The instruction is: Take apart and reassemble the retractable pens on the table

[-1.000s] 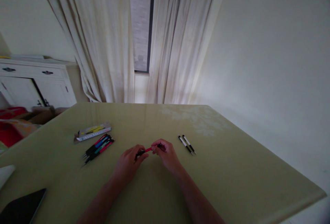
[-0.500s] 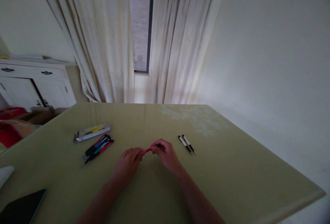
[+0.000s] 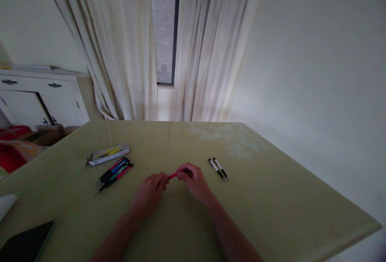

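Note:
A red pen (image 3: 173, 176) is held between my two hands just above the table, its ends hidden by my fingers. My left hand (image 3: 151, 189) is closed on its left end. The fingers of my right hand (image 3: 192, 177) pinch the other end, near a dark part. To the right lie two white-and-black pens (image 3: 216, 169), side by side. A pile of several pens (image 3: 115, 175) with black, blue, green and red barrels rests to the left of my hands.
Behind the pen pile lies a pen box (image 3: 109, 154) with its left end open. A dark flat object (image 3: 27, 242) and a white item (image 3: 6, 205) sit at the table's near left. The greenish table (image 3: 271, 205) meets a wall on the right.
Slightly more of the red pen shows between my hands. Both hands have otherwise barely moved, and the other things lie as before.

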### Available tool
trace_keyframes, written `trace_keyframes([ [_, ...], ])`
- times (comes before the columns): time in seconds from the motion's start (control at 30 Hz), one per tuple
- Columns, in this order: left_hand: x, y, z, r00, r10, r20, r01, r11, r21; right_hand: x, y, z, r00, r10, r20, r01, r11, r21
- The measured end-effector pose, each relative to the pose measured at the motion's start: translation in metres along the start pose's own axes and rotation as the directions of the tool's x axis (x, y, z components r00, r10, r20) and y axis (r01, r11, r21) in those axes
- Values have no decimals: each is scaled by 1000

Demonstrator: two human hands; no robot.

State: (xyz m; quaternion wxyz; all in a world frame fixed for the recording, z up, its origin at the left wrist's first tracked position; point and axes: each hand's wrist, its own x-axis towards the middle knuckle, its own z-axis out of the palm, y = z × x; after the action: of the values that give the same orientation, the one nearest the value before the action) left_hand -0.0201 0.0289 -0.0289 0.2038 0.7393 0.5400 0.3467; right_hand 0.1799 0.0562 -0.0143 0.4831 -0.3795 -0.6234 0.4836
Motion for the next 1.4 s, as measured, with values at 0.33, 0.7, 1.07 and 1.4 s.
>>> trace_keyframes([
  [0.33,-1,5,0,1000,-13,-18,13,1000,-20,-1,-2,-1,1000,12,-12,-12,1000,-2],
  [0.7,2,3,1,993,-109,54,118,973,-200,0,0,-2,1000,-15,-7,15,999,-38],
  [1.07,-1,4,1,993,-67,94,81,987,-142,-1,-1,-4,1000,-5,2,5,999,-44],
  [1.4,5,0,1,998,-41,41,49,976,-213,0,1,-6,1000,-1,-6,0,994,-112],
])
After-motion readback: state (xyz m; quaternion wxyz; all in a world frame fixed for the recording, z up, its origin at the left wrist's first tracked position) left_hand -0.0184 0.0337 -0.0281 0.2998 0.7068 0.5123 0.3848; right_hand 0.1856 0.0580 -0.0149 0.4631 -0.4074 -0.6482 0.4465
